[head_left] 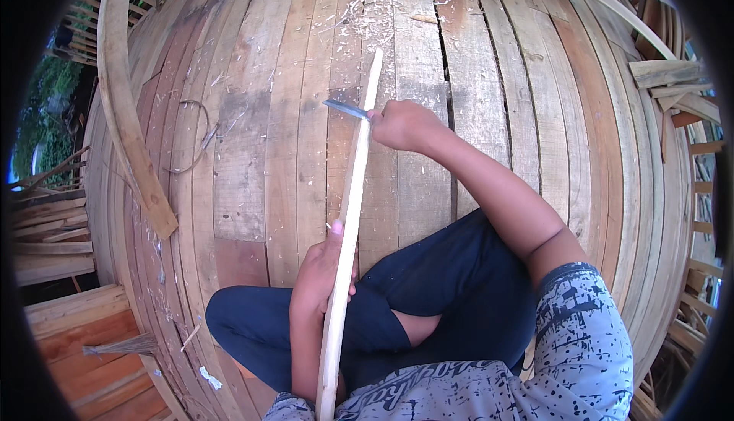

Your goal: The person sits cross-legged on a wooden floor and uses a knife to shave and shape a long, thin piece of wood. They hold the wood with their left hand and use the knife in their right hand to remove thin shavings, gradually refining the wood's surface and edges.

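A long, pale wooden stick [352,191] runs from my lap out over the plank floor, its far end narrowed to a blunt tip. My left hand [323,272] is wrapped round its lower part, thumb up along the side. Farther out, my right hand [403,126] is closed on a knife, whose handle is hidden in the fist. The knife's blade [345,108] points left and lies across the stick a little below the tip.
Wood shavings [375,19] are scattered on the plank floor [252,161] beyond the stick. A long curved board [126,115] lies at the left, and more boards [665,74] are piled at the right. A small broom-like bundle [126,344] rests at the lower left.
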Available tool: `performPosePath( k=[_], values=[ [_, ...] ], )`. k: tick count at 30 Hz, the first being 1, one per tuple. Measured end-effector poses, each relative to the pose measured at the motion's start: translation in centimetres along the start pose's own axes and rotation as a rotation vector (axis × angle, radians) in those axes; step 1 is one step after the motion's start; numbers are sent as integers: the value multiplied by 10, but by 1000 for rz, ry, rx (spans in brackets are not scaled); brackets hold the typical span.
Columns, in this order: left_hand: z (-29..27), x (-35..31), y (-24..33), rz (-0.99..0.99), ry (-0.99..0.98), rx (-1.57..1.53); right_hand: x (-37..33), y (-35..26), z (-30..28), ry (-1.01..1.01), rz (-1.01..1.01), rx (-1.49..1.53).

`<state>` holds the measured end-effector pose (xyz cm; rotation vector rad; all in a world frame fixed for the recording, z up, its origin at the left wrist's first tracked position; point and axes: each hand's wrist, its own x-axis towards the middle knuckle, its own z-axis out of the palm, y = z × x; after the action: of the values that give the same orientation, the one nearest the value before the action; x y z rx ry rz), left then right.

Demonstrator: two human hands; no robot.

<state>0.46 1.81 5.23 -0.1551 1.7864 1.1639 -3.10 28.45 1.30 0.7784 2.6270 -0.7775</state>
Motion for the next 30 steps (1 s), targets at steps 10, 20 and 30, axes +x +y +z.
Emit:
performPosePath(
  k=[10,20,30],
  values=[
    [1,-7,7,22,22,111,10,14,-30,-73,91,48],
    [0,-8,6,-2,1,102,-10,-2,-23,-66,59,21],
    [-3,-4,0,-8,-16,85,0,8,-25,-73,100,79]
  ],
)
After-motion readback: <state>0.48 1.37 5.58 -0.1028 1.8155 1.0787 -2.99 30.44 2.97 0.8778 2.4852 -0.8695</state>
